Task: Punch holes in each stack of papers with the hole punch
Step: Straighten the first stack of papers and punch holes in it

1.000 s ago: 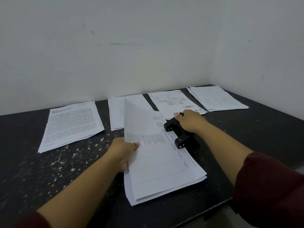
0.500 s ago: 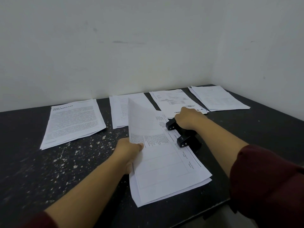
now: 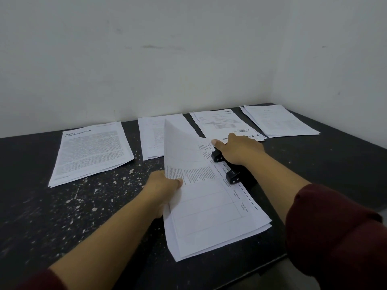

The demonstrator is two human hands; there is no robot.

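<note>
A white stack of papers (image 3: 211, 210) with a printed table lies in front of me, its right long edge slid into a black hole punch (image 3: 234, 172). My right hand (image 3: 238, 149) lies palm down on top of the punch and covers its handle. My left hand (image 3: 165, 187) grips the stack's left edge, and the far left corner curls up off the table. Four more paper stacks lie along the wall: one far left (image 3: 92, 149), one behind the lifted corner (image 3: 152, 137), one beyond my right hand (image 3: 222, 122), one far right (image 3: 278, 120).
The black table (image 3: 62, 216) is speckled with white flecks on its left half. Its front edge runs across the lower right. White walls meet in a corner at the back right, close behind the stacks.
My right hand has flattened more over the punch. Both hands and the stack otherwise keep their places; the view has shifted slightly.
</note>
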